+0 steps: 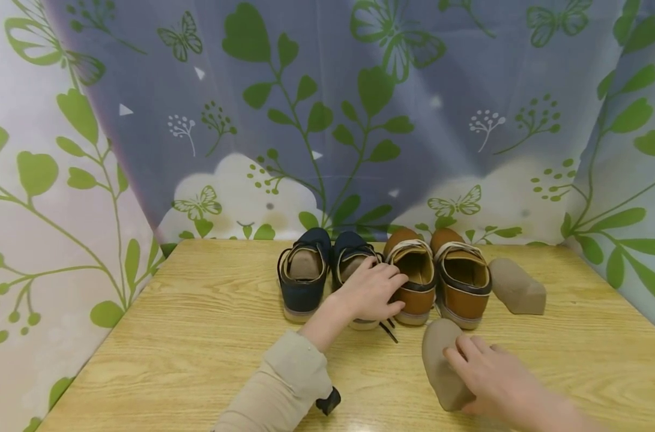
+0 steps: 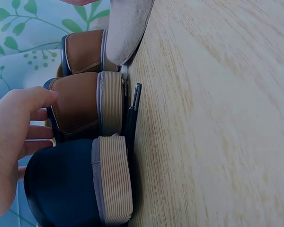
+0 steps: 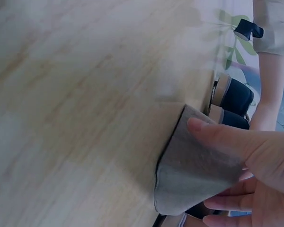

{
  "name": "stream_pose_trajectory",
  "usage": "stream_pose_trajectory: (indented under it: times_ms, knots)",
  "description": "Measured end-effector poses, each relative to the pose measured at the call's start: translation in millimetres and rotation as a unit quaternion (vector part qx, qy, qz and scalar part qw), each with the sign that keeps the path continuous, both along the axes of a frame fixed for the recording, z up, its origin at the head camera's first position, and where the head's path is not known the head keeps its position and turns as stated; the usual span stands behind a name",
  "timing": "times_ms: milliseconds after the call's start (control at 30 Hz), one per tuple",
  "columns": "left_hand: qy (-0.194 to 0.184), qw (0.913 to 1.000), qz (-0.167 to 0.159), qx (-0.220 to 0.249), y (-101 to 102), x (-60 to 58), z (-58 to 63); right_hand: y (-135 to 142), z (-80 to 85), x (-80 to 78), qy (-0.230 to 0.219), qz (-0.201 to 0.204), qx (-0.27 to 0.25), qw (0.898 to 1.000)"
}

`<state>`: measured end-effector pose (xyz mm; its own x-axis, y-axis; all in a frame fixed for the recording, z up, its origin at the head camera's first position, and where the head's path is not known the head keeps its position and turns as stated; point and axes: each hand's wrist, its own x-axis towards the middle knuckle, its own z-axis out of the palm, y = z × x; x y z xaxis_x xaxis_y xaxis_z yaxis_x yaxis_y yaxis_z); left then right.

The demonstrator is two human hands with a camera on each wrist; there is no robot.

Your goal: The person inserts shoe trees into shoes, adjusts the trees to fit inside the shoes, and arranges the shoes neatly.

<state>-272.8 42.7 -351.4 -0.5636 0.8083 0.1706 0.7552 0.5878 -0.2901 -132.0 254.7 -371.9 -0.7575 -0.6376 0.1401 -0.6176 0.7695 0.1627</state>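
Observation:
My right hand grips a beige padded shoe insert just in front of the brown shoes, thumb on one side and fingers on the other. The left hand reaches over the right navy shoe, its fingers loosely spread by the left brown shoe. In the left wrist view the thumb lies at that brown shoe's heel rim; whether it presses there I cannot tell. The right brown shoe stands alongside, its opening dark and hollow. Beige inserts sit inside both navy shoes, including the left one.
Another beige insert lies on the wooden table, right of the brown shoes. A black lace trails from the right navy shoe. Behind the row hangs a leaf-patterned cloth.

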Motion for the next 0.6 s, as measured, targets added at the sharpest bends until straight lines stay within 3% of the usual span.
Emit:
stream_pose_trajectory:
  times_ms: [600]
  knots:
    - [0.0, 1.0, -0.004, 0.007, -0.9, 0.3, -2.0, -4.4, -8.9, -0.1, 0.079, 0.023, 0.019, 0.996]
